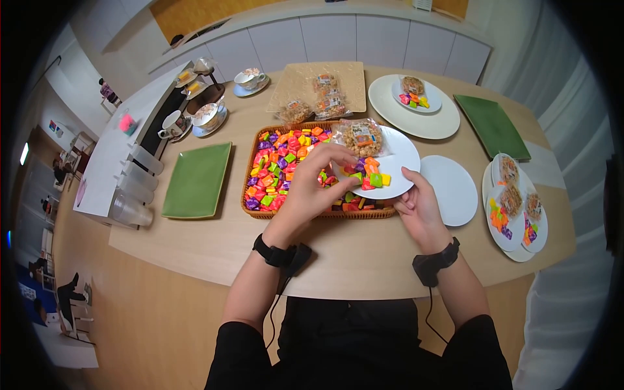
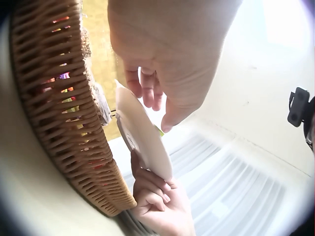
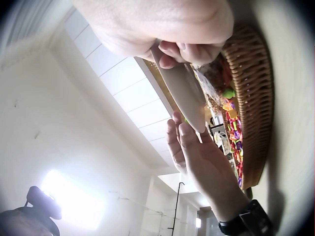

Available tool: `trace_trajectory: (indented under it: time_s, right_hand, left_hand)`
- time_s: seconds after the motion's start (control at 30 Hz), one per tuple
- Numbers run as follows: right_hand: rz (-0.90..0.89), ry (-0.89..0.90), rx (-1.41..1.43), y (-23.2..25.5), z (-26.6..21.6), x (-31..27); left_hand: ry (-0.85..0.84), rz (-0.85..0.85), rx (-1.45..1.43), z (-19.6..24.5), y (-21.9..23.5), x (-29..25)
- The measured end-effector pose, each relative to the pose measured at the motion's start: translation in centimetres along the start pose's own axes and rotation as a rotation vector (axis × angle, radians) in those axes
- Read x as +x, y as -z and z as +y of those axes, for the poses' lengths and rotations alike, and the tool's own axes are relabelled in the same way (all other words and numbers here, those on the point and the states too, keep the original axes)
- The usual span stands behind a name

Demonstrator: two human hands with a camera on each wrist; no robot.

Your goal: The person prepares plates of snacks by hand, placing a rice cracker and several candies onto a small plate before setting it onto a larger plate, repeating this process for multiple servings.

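My right hand [image 1: 424, 211] holds a small white plate [image 1: 402, 159] by its near right rim, thumb on top and fingers underneath. The plate is raised over the right end of a wicker basket [image 1: 255, 209] full of colourful wrapped candies [image 1: 273, 166]. Several candies [image 1: 372, 177] in orange, green, yellow and pink are grouped on the plate. Above its left side is my left hand [image 1: 318, 179], fingers bent, with a gap between thumb and forefinger; the thumb tip is right at a green candy [image 2: 161, 131]. A clear-wrapped snack [image 1: 361, 136] shows at the basket's far right corner.
An empty white plate [image 1: 448, 190] lies right of the basket. Filled plates stand on an oval platter [image 1: 518, 253] and a round platter [image 1: 416, 127]. Green trays [image 1: 197, 181] flank the table. More wrapped snacks [image 1: 328, 84] are on a tan board [image 1: 286, 81]; teacups [image 1: 207, 117] stand left.
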State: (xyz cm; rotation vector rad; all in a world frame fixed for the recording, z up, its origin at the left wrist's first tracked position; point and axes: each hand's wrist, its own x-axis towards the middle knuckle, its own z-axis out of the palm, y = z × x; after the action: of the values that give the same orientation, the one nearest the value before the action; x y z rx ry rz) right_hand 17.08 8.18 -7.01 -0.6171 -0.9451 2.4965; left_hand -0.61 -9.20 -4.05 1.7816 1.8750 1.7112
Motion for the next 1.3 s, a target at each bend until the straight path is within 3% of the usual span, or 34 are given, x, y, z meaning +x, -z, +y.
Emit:
trace_trajectory:
  time_s: [0.03, 0.3, 0.37, 0.5, 0.83, 0.93, 1.1, 1.17, 1.27, 1.3]
  right_hand:
    - [-0.010, -0.005, 0.011, 0.1, 0.0, -0.1]
    - [0.002, 0.004, 0.021, -0.1, -0.1, -0.4]
    - [-0.021, -0.002, 0.019, -0.3, -0.1, -0.2]
    - [0.009, -0.002, 0.009, -0.1, 0.0, -0.3]
    - [-0.040, -0.016, -0.052, -0.3, 0.0, -0.5]
    - [0.009, -0.004, -0.047, -0.6, 0.0, -0.6]
    - [-0.005, 0.015, -0.016, -0.1, -0.3, -0.3]
    - [-0.009, 0.032, 0.004, 0.1, -0.5, -0.3]
    - [0.006, 0.028, 0.033, 0.2, -0.5, 0.0]
    - [-0.006, 0.032, 0.037, 0.3, -0.4, 0.1]
  left_hand:
    - [-0.073, 0.021, 0.086, -0.4, -0.1, 0.0]
    - [0.131, 0.161, 0.156, -1.3, -0.1, -0.6]
    - [0.263, 0.192, 0.056, -1.3, 0.0, -0.6]
    - [0.240, 0.235, 0.076, -1.8, -0.1, -0.6]
    - [0.144, 0.179, 0.145, -1.5, 0.3, -0.5]
    - [0.161, 0.151, 0.132, -1.5, 0.3, -0.6]
    - [0.218, 0.239, 0.146, -2.0, 1.6, -0.4]
    - [0.307, 0.249, 0.109, -2.1, 2.2, -0.5]
    - [0.420, 0.032, 0.120, -2.8, 3.2, -0.8]
    - [0.423, 0.032, 0.119, -3.1, 3.1, -1.1]
